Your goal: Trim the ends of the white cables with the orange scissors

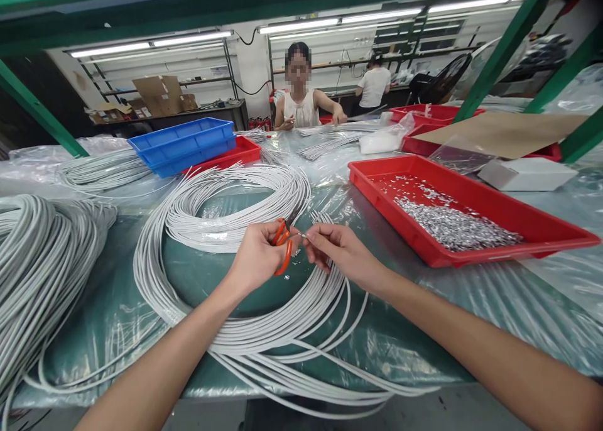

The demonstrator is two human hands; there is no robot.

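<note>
My left hand [259, 255] is closed around a pair of scissors with orange handles [283, 255], the dark blades pointing up and away. Close beside it, my right hand [342, 252] pinches the end of a white cable [302, 235] between thumb and fingers. Both hands hover over a large coil of white cables [264, 330], whose cut ends bunch up just behind my right hand. A second looped bundle [211, 227] of the same cable lies further back. Tiny scraps show on the table below the scissors.
A red tray [405, 236] of small silvery pieces [456, 223] stands to the right. At the left edge lies a thick cable bundle [42, 280]. A blue bin [183, 145] sits at the back left. Across the table, a person [301, 104] works; green frame posts [506, 51] flank the table.
</note>
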